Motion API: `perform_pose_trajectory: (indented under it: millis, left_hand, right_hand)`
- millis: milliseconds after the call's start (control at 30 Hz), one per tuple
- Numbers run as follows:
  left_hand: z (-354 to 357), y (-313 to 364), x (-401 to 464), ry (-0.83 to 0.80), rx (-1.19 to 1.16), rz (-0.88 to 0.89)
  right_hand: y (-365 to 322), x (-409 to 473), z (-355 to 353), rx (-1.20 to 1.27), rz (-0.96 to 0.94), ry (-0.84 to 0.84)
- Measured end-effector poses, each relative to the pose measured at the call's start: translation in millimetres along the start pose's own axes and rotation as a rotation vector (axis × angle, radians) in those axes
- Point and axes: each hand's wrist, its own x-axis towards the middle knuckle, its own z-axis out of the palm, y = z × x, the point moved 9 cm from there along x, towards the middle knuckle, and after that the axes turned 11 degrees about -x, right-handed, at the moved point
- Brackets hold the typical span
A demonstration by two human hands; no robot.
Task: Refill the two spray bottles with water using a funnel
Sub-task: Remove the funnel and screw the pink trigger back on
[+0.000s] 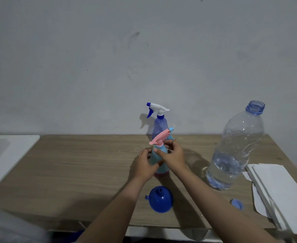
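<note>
Left hand point(144, 163) gripping light-blue spray bottle point(159, 159) mid-table; right hand point(172, 156) pinching its pink trigger head point(160, 138) at the collar.

Best steadied upright while twisting. Blue funnel point(160, 199) just in front, purple spray bottle point(159, 126) behind, uncapped water bottle point(235, 148) right.

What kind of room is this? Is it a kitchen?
Probably not a kitchen: it looks like a plain room at home, though I can't be sure. There is a wooden table against a bare grey wall, with white papers at one side.
</note>
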Motion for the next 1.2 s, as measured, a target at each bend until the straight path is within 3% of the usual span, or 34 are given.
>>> perform_pose_trajectory:
  millis: [133, 400, 667, 1200]
  left_hand:
    - [1, -2, 1, 0.002, -0.012, 0.007]
    - [3, -4, 3, 0.002, -0.044, 0.014]
    - [4, -8, 5, -0.001, -0.047, 0.006]
    - [5, -17, 6, 0.053, -0.072, -0.013]
  right_hand:
    - [-1, 1, 2, -0.059, -0.066, -0.061]
    - [4, -1, 0, 0.004, -0.005, 0.033]
    - [1, 1, 5, -0.093, -0.059, -0.003]
    - [4, -1, 3, -0.031, -0.002, 0.101]
